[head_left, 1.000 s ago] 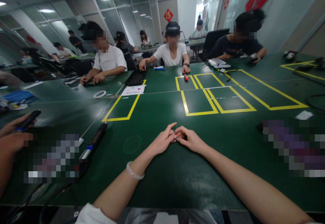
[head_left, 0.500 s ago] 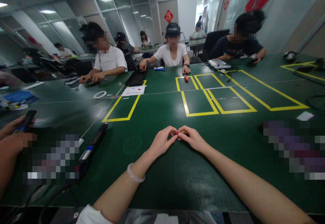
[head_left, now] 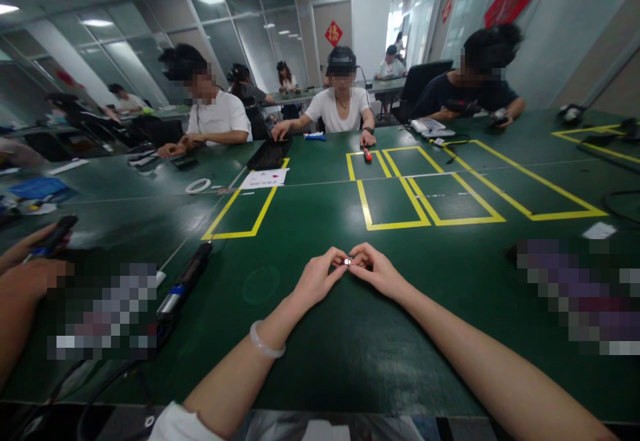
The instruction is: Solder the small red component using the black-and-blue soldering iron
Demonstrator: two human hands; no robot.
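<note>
A tiny shiny, whitish piece point(head_left: 348, 262) sits between the fingertips of both my hands; it is too small for me to tell its kind. My left hand point(head_left: 319, 273), below a wrist with a pale bangle point(head_left: 267, 341), pinches it from the left, thumb and fingers together. From the right, my right hand point(head_left: 376, 270) closes its thumb and fingertips on the same piece. Both hands rest low over the green table point(head_left: 320, 361), their fingertips almost meeting. The fingers cover part of the piece.
Yellow tape outlines point(head_left: 395, 226) mark the table ahead. A black-and-silver tool point(head_left: 175, 298) with a cable lies to the left. Across the table, a person's hand touches a red object point(head_left: 367, 154). A black tray point(head_left: 270, 153) and a white sheet point(head_left: 265, 178) lie front left.
The piece between my fingertips showed red before and now shows whitish and shiny. My right fingers have shifted slightly; my arms stay in place.
</note>
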